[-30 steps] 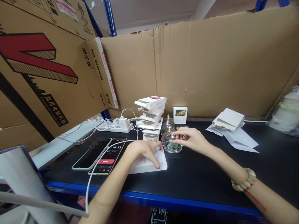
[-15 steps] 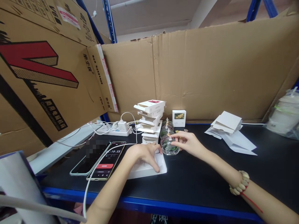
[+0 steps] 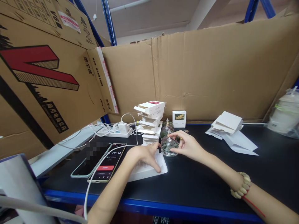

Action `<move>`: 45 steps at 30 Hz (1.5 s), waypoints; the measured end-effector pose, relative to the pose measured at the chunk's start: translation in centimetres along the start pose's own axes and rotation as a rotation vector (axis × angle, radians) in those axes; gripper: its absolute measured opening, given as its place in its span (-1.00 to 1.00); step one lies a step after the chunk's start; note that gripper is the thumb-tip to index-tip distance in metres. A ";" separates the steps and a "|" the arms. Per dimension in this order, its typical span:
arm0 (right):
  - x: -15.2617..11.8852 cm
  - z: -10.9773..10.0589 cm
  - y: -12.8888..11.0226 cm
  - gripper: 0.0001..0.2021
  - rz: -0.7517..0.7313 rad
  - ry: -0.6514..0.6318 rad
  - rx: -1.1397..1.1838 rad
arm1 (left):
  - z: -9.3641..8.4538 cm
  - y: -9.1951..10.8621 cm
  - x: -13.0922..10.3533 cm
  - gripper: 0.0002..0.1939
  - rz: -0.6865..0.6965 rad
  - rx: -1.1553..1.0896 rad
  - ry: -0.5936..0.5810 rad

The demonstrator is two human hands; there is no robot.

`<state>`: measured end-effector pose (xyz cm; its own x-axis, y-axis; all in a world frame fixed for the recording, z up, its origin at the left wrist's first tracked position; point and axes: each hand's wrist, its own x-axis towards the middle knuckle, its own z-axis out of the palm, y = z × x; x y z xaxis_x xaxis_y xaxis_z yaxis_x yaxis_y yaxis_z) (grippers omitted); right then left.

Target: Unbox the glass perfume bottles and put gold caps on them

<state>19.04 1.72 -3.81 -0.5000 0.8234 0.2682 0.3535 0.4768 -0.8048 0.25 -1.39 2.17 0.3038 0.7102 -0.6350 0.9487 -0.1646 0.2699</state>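
My left hand [image 3: 147,154] rests with fingers spread over a white paper [image 3: 149,174] on the black table. My right hand [image 3: 187,144] is at the front glass bottle [image 3: 168,148], thumb and forefinger around its right side and top; whether it grips the bottle is unclear. Another glass bottle with a pointed metallic top [image 3: 167,123] stands just behind. Left of the bottles rises a stack of open white boxes [image 3: 150,119]. Behind my right hand a small white box with a yellow picture [image 3: 179,119] stands upright against the cardboard.
Two phones [image 3: 92,160] lie at the left, with a white cable across them. Behind them is a power strip [image 3: 116,130]. Unfolded white card [image 3: 230,127] lies at the right, near a bagged cup [image 3: 285,113]. Cardboard walls [image 3: 210,68] border the table.
The thumb of my right hand has moved down and left along the front bottle, and the fingers are wider apart. My left hand has hardly moved.
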 end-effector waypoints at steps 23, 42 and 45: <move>-0.5 -0.2 -0.8 -0.71 -0.110 -0.030 -0.353 | -0.1 -0.2 -0.4 0.05 -0.096 -0.002 0.037; -0.7 0.2 -1.8 -0.74 -0.085 0.064 -0.498 | -2.1 -2.5 -2.3 -0.35 0.311 -0.431 0.311; -0.8 0.0 -2.0 -0.76 -0.090 0.152 -0.497 | -2.3 -2.2 -2.4 -0.37 0.397 -0.466 0.583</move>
<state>18.69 0.15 -2.47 -0.4381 0.7904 0.4283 0.6652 0.6055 -0.4370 -2.80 -1.17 4.75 0.3922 0.9198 0.0105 0.6091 -0.2682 0.7464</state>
